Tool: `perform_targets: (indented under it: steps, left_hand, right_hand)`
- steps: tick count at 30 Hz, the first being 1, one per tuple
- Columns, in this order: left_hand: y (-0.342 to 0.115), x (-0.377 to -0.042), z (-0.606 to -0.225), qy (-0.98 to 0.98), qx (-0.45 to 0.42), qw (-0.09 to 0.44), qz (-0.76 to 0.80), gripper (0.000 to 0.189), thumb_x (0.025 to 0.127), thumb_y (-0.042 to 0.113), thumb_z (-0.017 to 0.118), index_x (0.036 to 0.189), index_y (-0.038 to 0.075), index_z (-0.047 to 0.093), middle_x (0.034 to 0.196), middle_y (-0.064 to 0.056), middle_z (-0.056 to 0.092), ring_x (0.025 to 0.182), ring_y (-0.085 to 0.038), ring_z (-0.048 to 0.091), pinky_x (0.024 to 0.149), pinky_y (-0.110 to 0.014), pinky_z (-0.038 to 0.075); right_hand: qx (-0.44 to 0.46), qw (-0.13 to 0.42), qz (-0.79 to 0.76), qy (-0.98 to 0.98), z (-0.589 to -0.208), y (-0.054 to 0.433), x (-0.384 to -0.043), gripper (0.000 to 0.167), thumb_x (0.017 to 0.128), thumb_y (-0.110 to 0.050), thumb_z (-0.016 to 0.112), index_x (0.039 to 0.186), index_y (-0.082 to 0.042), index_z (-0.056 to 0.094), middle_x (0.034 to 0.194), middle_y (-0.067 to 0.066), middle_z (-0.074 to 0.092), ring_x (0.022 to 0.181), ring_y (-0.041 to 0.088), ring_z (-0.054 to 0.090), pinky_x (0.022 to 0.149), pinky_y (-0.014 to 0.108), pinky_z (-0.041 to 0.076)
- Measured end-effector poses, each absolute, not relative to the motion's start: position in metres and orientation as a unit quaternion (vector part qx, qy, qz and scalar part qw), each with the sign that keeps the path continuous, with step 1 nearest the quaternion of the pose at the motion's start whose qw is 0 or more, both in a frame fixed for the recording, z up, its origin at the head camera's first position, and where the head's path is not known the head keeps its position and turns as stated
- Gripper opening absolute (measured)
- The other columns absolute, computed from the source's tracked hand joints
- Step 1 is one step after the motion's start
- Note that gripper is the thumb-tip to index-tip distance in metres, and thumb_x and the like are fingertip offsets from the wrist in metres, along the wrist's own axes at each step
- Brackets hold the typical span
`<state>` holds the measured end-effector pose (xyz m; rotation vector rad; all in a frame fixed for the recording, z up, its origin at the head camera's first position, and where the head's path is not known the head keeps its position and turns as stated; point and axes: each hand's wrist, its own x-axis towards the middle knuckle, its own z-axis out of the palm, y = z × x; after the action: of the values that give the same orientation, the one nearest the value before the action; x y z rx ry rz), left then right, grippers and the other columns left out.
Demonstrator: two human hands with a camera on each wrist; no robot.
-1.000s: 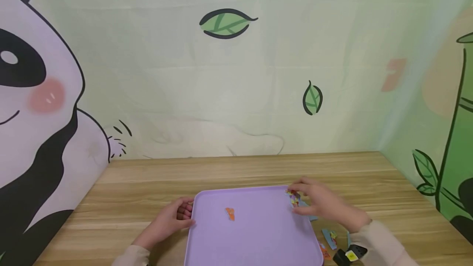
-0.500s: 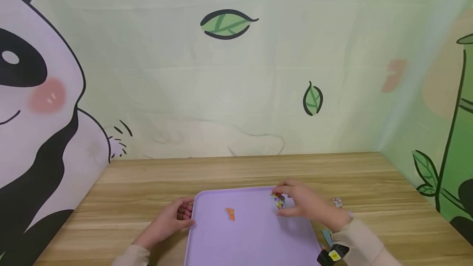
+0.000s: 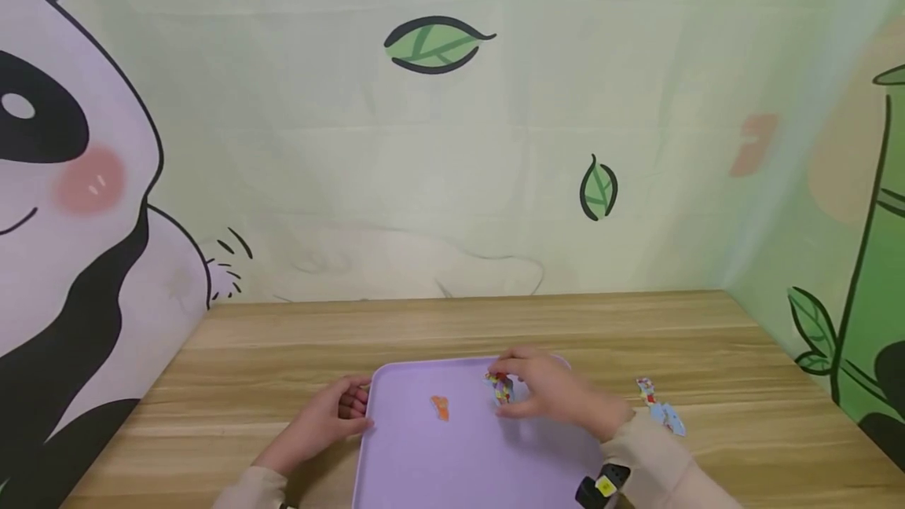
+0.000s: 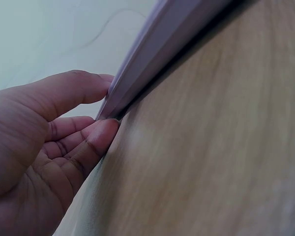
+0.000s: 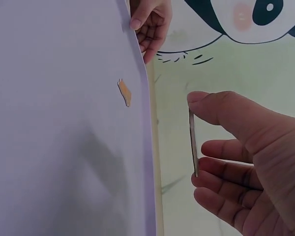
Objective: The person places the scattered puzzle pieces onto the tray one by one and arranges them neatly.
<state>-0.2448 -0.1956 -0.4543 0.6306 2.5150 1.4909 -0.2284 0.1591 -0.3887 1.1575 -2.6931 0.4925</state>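
My right hand point(image 3: 555, 395) holds a thin, flat, colourful puzzle piece point(image 3: 503, 389) above the purple tray point(image 3: 431, 470). In the right wrist view that piece point(image 5: 193, 145) appears edge-on, pinched between thumb and fingers and apart from the tray. A small orange puzzle piece point(image 3: 440, 407) lies on the tray, left of the held one. At the tray's left edge is my left hand point(image 3: 318, 424). The left wrist view shows its thumb on the rim point(image 4: 132, 69) and a fingertip at the underside near the table.
To the right of the tray, a red-and-white puzzle piece point(image 3: 646, 390) and light blue pieces point(image 3: 668, 419) lie on the wooden table point(image 3: 735, 383). My right forearm hides part of the table there. A printed cloth wall point(image 3: 452, 179) stands behind.
My right hand has moved left with the puzzle piece, from the tray's far right corner to above its middle, uncovering pieces on the table. The left hand has stayed at the tray's edge.
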Motion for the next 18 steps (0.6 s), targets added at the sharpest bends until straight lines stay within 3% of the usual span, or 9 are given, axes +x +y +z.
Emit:
perform_targets:
  steps: [18]
  left_hand:
    - [-0.195, -0.245, -0.454, 0.839, 0.211, 0.074, 0.496, 0.063, 0.078, 0.001, 0.074, 0.131, -0.015, 0.043, 0.104, -0.017, 0.058, 0.091, -0.016, 0.058, 0.079, -0.017, 0.053]
  right_hand:
    - [0.395, 0.042, 0.187, -0.898, -0.389, 0.114, -0.238, 0.045, 0.08, -0.028, 0.076, 0.117, -0.004, 0.066, 0.108, 0.005, 0.063, 0.094, 0.019, 0.06, 0.086, 0.025, 0.051]
